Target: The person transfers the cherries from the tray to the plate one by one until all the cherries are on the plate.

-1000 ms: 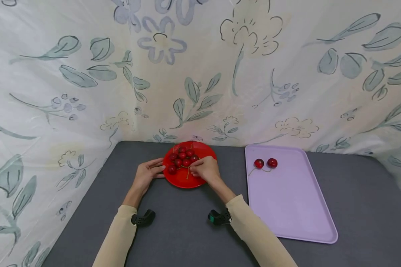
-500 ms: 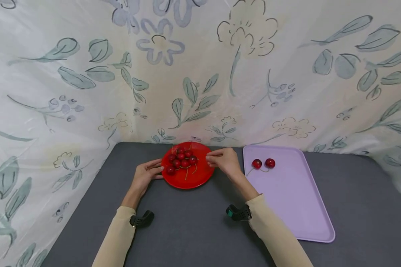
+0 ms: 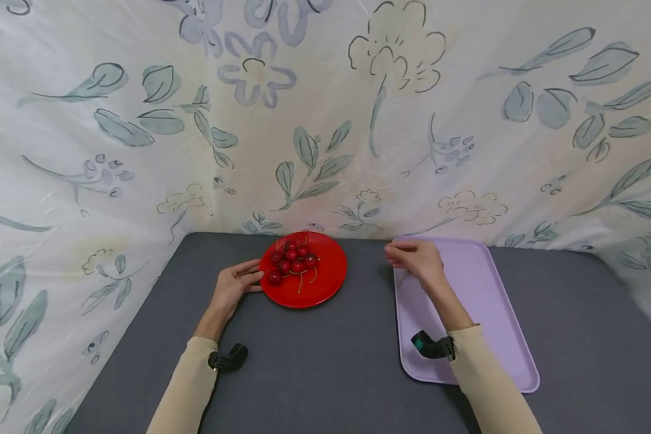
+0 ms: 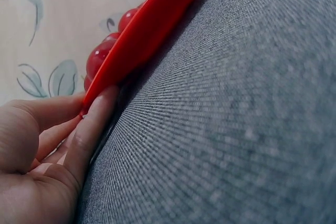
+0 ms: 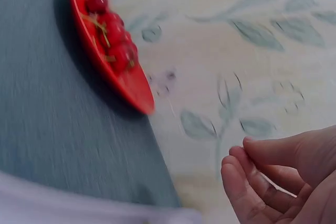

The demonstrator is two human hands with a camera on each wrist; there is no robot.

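Observation:
A round red plate [image 3: 325,283] holds several dark red cherries [image 3: 291,254], some with stems. My left hand [image 3: 232,288] grips its left edge; in the left wrist view, thumb and fingers [image 4: 97,116] meet at the rim. My right hand [image 3: 419,262] is over the upper left corner of a lilac tray [image 3: 477,313]. In the right wrist view, my right hand [image 5: 286,182] has loosely bent fingers with the tips close together, and nothing shows between them. The tray's two cherries are hidden behind that hand in the head view.
The plate and tray stand apart on a dark grey tabletop [image 3: 325,361]. Floral fabric [image 3: 314,90] rises behind the table and along its left side. Each wrist wears a black strapped device, such as the right one [image 3: 433,345].
My right hand has left the plate and moved right to the tray, uncovering a cherry stem on the plate. The left hand stays at the plate's edge. The view has shifted slightly.

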